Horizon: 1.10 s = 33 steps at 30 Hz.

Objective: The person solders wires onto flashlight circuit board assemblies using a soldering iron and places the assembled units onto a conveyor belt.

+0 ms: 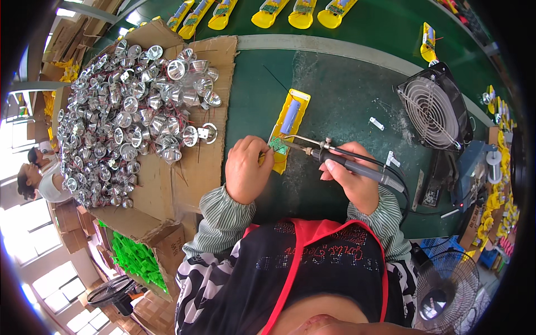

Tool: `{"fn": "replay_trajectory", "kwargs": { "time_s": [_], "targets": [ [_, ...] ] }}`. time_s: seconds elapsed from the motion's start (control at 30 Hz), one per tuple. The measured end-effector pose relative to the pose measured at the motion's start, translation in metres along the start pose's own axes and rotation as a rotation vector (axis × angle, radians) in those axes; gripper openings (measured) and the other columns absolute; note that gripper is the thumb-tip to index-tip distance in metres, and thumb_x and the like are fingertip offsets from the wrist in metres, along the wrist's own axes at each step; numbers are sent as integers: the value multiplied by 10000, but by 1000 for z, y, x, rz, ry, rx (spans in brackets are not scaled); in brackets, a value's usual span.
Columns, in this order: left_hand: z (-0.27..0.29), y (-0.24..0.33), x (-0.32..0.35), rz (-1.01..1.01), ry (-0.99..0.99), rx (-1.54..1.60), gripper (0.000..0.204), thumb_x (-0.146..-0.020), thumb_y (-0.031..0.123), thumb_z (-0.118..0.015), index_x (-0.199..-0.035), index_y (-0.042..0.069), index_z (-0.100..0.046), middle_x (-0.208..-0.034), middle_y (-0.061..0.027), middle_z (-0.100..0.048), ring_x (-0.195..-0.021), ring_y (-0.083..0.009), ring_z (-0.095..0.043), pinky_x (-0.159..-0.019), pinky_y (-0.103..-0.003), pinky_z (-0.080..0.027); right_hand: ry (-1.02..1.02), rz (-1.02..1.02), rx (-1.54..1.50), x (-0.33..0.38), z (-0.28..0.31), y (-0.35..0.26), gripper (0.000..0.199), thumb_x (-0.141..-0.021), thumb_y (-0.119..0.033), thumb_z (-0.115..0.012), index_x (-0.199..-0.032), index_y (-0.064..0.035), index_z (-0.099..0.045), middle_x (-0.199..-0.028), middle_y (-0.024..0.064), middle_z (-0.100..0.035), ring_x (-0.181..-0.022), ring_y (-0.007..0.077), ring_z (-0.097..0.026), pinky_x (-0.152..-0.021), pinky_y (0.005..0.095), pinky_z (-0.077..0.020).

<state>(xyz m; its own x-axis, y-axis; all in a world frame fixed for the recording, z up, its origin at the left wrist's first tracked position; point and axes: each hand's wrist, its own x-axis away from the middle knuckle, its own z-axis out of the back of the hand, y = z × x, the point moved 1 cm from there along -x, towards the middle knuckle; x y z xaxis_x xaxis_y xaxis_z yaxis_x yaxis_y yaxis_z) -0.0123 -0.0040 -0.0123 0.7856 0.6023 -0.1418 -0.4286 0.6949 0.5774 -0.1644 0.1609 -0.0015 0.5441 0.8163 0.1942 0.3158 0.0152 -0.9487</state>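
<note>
Nearest the wearer, at 6 o'clock, are a red-edged apron [312, 262] and striped cuffs. A floor fan [446, 290] stands at 4 o'clock and another dark fan [114, 291] at 7 o'clock, beside a box of green parts [137, 258].

The left hand [247, 170] sits just left of centre, fingers curled and pinched closed on the lower edge of a small green board [277, 146], pressing it against the yellow shell [286, 131]. The right hand [353, 180], at about 3 o'clock from the board, is wrapped shut around the grey grip of a soldering iron [346, 164], index finger laid along it. The iron's tip points toward 9 o'clock and meets the board. Its cable runs off toward 4 o'clock.

The yellow shell lies on the green table [340, 95] at centre, tilted toward 1 o'clock, with a blue cell [290, 116] lying in its upper half.

At 9 to 11 o'clock, a flattened carton [209, 84] bears a heap of silver reflectors [125, 111] with thin wires. At 3 o'clock, a square fan [431, 109] leans by the table edge, a solder spool [494, 162] beyond it. Two small white clips [377, 123] lie between the shell and the fan.

Farthest off, at 12 o'clock, a row of yellow shells [268, 14] lines the conveyor. Another person sits at 9 o'clock by the rim.
</note>
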Motion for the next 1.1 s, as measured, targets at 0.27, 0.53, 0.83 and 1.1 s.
{"fn": "replay_trajectory", "kwargs": {
  "time_s": [0.27, 0.53, 0.83, 1.1],
  "targets": [
    [0, -2, 1, -17, 17, -7, 113, -755, 51, -646, -768, 6, -543, -822, -119, -588, -772, -303, -565, -691, -382, -452, 44, 12, 42, 15, 22, -5, 169, -836, -18, -617, -961, 51, -528, -817, 135, -652, -690, 152, -650, -631, 262, -555],
    [5, 18, 19, -158, -113, -258, 430, -720, 223, -721, -1052, 29, -530, -1039, -112, -584, -893, -300, -572, -773, -405, -416, 171, 60, 29, 23, 39, -10, 165, -842, -18, -617, -965, 48, -530, -820, 132, -649, -706, 143, -645, -640, 261, -559],
    [-87, 70, -175, -354, -182, 65, 528, -795, 324, -677, -1165, -19, -520, -1143, -190, -557, -1053, -331, -557, -896, -379, -450, 397, 106, 58, 31, 80, -23, 135, -833, -10, -610, -936, 43, -542, -804, 115, -645, -666, 139, -632, -612, 248, -534],
    [-136, 118, -305, -237, 69, -522, 534, -807, 204, -643, -1288, 122, -428, -1190, -155, -474, -1040, -356, -541, -874, -441, -464, 468, 20, 11, 28, 90, -14, 133, -835, -20, -617, -926, 37, -538, -806, 116, -648, -662, 141, -634, -611, 249, -531]
  ]
}}
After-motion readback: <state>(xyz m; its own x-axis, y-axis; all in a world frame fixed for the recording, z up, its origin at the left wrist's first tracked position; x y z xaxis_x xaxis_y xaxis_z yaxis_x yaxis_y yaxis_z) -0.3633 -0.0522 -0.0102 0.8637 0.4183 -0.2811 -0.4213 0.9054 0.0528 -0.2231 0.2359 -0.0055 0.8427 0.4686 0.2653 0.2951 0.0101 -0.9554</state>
